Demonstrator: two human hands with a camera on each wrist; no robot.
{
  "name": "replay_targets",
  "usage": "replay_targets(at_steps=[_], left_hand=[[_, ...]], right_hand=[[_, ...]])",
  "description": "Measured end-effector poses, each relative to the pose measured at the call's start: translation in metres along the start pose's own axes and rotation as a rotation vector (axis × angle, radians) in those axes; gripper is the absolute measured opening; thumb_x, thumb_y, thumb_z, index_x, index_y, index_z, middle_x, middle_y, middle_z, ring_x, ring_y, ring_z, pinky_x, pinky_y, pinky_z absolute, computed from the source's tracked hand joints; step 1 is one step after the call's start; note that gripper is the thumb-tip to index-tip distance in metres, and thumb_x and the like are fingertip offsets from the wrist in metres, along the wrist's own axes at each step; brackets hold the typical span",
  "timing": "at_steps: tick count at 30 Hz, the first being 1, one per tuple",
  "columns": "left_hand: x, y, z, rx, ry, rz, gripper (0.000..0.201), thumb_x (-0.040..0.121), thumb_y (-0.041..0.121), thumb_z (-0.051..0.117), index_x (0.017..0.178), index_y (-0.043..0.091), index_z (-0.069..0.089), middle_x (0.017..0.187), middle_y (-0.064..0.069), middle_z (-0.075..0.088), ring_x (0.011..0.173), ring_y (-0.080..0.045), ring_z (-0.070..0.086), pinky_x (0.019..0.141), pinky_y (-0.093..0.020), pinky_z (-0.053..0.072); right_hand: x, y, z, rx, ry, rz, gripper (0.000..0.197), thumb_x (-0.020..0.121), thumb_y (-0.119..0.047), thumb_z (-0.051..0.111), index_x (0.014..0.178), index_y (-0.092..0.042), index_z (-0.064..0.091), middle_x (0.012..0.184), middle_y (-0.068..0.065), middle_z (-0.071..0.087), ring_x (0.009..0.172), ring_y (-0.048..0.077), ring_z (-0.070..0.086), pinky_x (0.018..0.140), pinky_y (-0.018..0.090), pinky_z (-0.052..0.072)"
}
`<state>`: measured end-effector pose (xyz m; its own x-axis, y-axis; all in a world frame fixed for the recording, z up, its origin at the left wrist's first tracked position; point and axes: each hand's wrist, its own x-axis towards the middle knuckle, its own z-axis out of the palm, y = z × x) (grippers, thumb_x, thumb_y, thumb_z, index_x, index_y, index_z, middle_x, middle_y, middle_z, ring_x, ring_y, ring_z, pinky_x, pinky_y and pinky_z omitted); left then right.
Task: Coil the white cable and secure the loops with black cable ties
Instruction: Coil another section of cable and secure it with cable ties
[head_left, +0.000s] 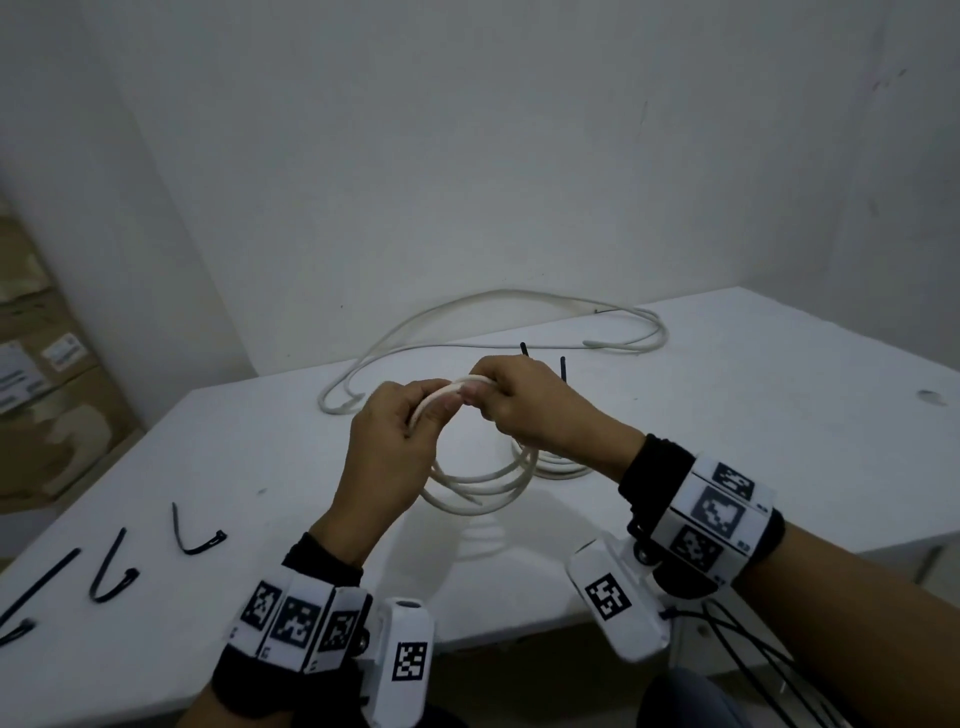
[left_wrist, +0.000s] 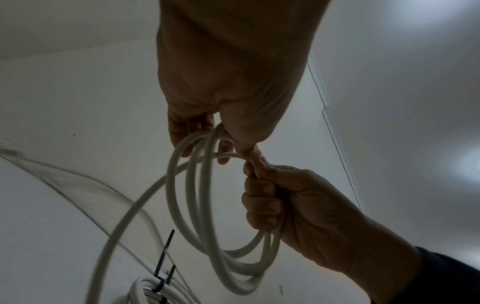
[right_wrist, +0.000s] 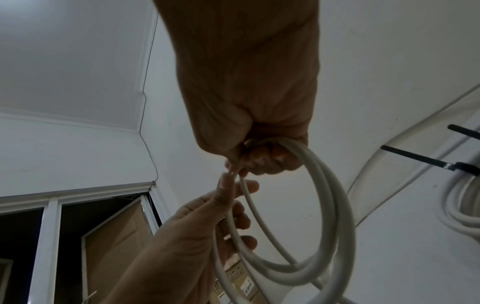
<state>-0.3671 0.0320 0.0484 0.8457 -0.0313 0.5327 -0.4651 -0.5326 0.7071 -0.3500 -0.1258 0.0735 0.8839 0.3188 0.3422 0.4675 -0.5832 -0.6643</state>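
1. At the far left of the white table (head_left: 753, 395), three or four loose black cable ties (head_left: 111, 569) lie well apart from the work, untouched; some are bent into hooks.
2. The left hand (head_left: 387, 452) is closed narrowly, thumb and fingers pinching the left side of the top of the coil (head_left: 478, 488). From the right wrist view its fingertips (right_wrist: 228, 183) press a single strand against the bundle.
3. The coil, about three loops of the white cable (head_left: 498, 317), hangs in the air between the hands just above the table, its bottom arc low and near the surface.
4. The right hand (head_left: 524, 405) is a closed fist wrapped round the gathered loops at the top, touching the left hand.
5. Behind and right, an already tied bundle (left_wrist: 150, 292) lies on the table with tie tails (head_left: 562, 369) standing up; slack cable trails toward the back wall.
6. To do this step well, I judge: keep the right fist firm so the loops stay equal, lay each new turn flat beside the last without twist, and feed slack gently so the trailing cable does not drag the tied bundle.
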Motion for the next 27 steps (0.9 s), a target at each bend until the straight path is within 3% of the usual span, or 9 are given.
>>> replay_targets(at_steps=[3, 5, 7, 9, 14, 18, 20, 23, 27], left_hand=[[0.001, -0.005, -0.003, 0.06, -0.016, -0.01, 0.012, 0.091, 0.03, 0.059, 0.096, 0.024, 0.068, 0.094, 0.005, 0.057, 0.083, 0.0, 0.056, 0.065, -0.003, 0.04], [-0.001, -0.009, -0.004, -0.034, -0.054, -0.066, 0.016, 0.092, 0.027, 0.059, 0.086, 0.015, 0.067, 0.084, 0.0, 0.067, 0.075, -0.008, 0.065, 0.068, -0.014, 0.048], [-0.002, -0.01, -0.004, -0.244, -0.084, -0.182, 0.017, 0.091, 0.023, 0.062, 0.087, 0.007, 0.069, 0.075, -0.01, 0.07, 0.07, -0.021, 0.072, 0.07, -0.03, 0.055], [-0.003, -0.008, -0.005, -0.446, -0.107, -0.303, 0.018, 0.086, 0.019, 0.065, 0.09, 0.001, 0.069, 0.072, -0.013, 0.069, 0.069, -0.028, 0.072, 0.069, -0.034, 0.057], [0.0, -0.005, -0.002, -0.933, -0.133, -0.496, 0.017, 0.084, 0.014, 0.058, 0.093, 0.0, 0.064, 0.065, -0.003, 0.065, 0.061, -0.015, 0.068, 0.062, -0.025, 0.057], [0.0, -0.006, -0.001, -0.884, -0.199, -0.481, 0.025, 0.076, 0.024, 0.061, 0.089, 0.003, 0.063, 0.063, -0.002, 0.061, 0.059, -0.016, 0.065, 0.062, -0.026, 0.057], [0.001, -0.005, -0.002, -0.852, -0.26, -0.498, 0.019, 0.085, 0.027, 0.058, 0.08, 0.008, 0.057, 0.059, 0.0, 0.049, 0.049, -0.012, 0.052, 0.054, -0.024, 0.051], [0.005, 0.0, -0.003, -0.894, -0.272, -0.541, 0.025, 0.095, 0.026, 0.048, 0.072, 0.015, 0.046, 0.053, 0.007, 0.029, 0.038, -0.005, 0.027, 0.04, -0.018, 0.029], [0.007, 0.003, -0.003, -0.778, -0.197, -0.52, 0.028, 0.095, 0.029, 0.05, 0.074, 0.01, 0.053, 0.048, 0.008, 0.025, 0.036, -0.004, 0.02, 0.037, -0.018, 0.016]], right_hand=[[-0.001, -0.002, -0.003, -0.003, 0.04, -0.017, 0.024, 0.097, -0.028, 0.047, 0.086, -0.01, 0.058, 0.079, 0.006, 0.059, 0.07, 0.019, 0.054, 0.064, 0.03, 0.043], [0.0, -0.002, -0.005, 0.01, 0.083, -0.015, 0.027, 0.097, -0.027, 0.046, 0.088, -0.005, 0.06, 0.078, 0.007, 0.059, 0.069, 0.019, 0.053, 0.061, 0.029, 0.042], [0.0, -0.002, -0.004, 0.024, 0.102, -0.014, 0.028, 0.097, -0.026, 0.046, 0.089, -0.004, 0.06, 0.078, 0.007, 0.059, 0.069, 0.018, 0.053, 0.061, 0.029, 0.042], [0.0, 0.0, -0.001, 0.037, 0.11, -0.006, 0.027, 0.097, -0.026, 0.046, 0.088, -0.004, 0.059, 0.079, 0.006, 0.058, 0.071, 0.019, 0.052, 0.063, 0.031, 0.041], [-0.001, 0.006, 0.008, 0.055, 0.172, 0.002, 0.019, 0.097, -0.025, 0.047, 0.083, -0.014, 0.053, 0.074, -0.003, 0.053, 0.072, 0.016, 0.049, 0.061, 0.026, 0.036], [-0.002, 0.01, 0.009, 0.078, 0.207, 0.008, 0.018, 0.097, -0.026, 0.046, 0.084, -0.015, 0.054, 0.072, -0.006, 0.052, 0.071, 0.014, 0.049, 0.061, 0.021, 0.036], [-0.001, 0.011, 0.011, 0.071, 0.206, 0.021, 0.02, 0.097, -0.027, 0.046, 0.088, -0.013, 0.057, 0.073, -0.004, 0.054, 0.07, 0.014, 0.049, 0.061, 0.024, 0.036], [0.001, 0.011, 0.016, 0.119, 0.207, 0.049, 0.023, 0.097, -0.027, 0.046, 0.087, -0.011, 0.059, 0.065, -0.006, 0.05, 0.059, 0.01, 0.044, 0.057, 0.026, 0.035], [-0.004, 0.011, 0.019, 0.404, 0.136, 0.105, 0.021, 0.097, -0.025, 0.045, 0.083, -0.013, 0.055, 0.059, -0.001, 0.051, 0.047, 0.012, 0.047, 0.05, 0.027, 0.041]])
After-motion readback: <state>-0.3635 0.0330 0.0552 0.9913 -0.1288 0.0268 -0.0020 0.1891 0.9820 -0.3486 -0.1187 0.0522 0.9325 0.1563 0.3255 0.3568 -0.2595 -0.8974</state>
